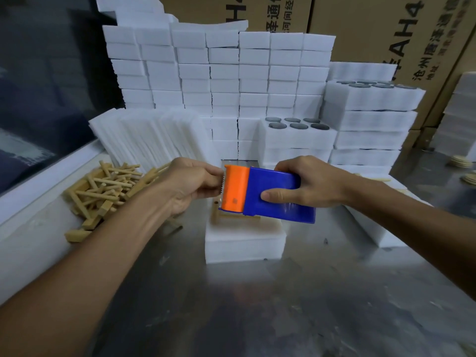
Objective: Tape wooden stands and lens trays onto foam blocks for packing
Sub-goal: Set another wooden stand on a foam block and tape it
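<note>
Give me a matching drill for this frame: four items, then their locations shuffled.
Items:
1. blue and orange plastic tape dispenser
2. loose pile of tan wooden stands
3. white foam tray of round dark lenses
4. single white foam block

Places:
A. on the steel table, below the dispenser
B. far side, atop a foam stack
C. left of the left hand
D. in the right hand

Pairs: 1-D, 2-C, 3-B, 4-A
</note>
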The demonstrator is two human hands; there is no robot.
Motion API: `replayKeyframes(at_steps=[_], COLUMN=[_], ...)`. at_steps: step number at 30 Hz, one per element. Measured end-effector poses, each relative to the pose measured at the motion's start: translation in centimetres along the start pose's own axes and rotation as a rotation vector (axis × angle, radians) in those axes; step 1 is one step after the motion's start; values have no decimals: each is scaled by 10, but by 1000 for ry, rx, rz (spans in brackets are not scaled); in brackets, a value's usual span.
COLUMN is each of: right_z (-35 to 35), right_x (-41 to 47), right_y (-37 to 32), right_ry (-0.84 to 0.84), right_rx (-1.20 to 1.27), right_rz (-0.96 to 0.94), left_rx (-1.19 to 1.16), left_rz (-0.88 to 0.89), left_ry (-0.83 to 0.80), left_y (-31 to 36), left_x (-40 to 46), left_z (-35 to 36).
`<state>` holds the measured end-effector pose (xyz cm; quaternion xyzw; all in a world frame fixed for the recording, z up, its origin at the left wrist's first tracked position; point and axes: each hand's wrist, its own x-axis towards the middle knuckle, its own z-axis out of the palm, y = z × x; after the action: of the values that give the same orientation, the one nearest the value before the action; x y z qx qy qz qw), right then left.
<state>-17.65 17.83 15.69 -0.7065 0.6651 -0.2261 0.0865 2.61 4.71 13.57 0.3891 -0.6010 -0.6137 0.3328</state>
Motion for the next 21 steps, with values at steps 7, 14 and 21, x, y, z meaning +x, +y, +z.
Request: replayKeyframes(at_steps=[7, 14, 21], right_z=[-16, -30, -28], right_x=[3, 8, 35], right_y=[2, 19, 14], right_ry=[-33, -67, -140], right_rx=[3, 49, 43], right_rz=[51, 168, 243], left_rx=[8, -9, -94], left_rz=[8, -24, -36], left_ry=[16, 27, 4], left_y=[13, 4, -23], left_x=[2, 7, 12], left_z=[-18, -48, -39])
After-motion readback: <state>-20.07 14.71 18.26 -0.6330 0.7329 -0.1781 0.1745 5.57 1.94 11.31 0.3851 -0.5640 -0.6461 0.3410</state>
